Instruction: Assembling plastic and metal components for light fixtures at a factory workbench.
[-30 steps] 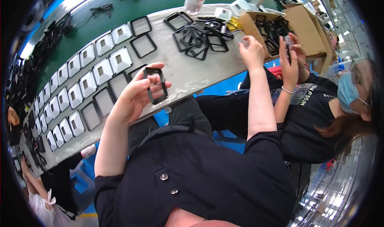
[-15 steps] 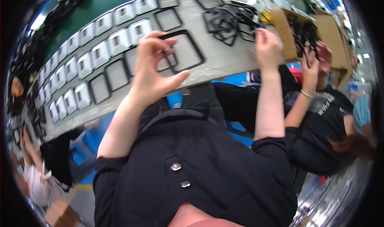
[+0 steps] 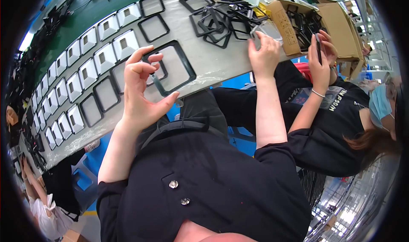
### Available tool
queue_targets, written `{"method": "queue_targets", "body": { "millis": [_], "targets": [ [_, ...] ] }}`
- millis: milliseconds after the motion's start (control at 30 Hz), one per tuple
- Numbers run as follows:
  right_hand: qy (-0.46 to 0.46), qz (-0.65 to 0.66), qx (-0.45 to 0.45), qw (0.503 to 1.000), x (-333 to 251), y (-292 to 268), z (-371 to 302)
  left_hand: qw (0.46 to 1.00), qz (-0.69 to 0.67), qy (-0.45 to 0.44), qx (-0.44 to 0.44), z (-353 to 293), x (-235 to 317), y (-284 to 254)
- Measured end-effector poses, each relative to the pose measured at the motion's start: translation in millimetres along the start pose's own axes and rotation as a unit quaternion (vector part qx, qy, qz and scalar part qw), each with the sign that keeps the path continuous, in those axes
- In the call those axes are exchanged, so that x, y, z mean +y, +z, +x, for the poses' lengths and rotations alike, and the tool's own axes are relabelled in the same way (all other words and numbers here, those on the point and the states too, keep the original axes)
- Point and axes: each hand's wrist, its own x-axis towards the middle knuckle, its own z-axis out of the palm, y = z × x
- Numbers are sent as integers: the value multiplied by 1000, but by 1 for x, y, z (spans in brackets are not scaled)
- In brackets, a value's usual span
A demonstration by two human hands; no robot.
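The left hand [image 3: 139,95], thumb spread, curls its fingers at a black frame [image 3: 186,59] over the table [image 3: 217,65], grip unclear, while the half-curled right hand [image 3: 265,58], perhaps holding something, I cannot tell, nears piled frames [image 3: 218,26].

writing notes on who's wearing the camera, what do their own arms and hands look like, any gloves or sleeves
The left hand and right hand are bare, with no gloves, watch or bracelet showing. Forearms are uncovered; the short left sleeve and right sleeve are plain and black.
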Motion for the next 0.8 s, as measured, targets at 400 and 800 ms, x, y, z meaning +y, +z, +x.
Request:
{"method": "queue_targets", "body": {
  "millis": [400, 800],
  "targets": [
    [159, 633, -279, 705, -132, -123, 31, 998, -22, 56, -33, -1, 21, -1],
    [187, 718, -409, 532, -156, -113, 30, 991, -24, 119, -59, -8, 41, -16]
  ]
}}
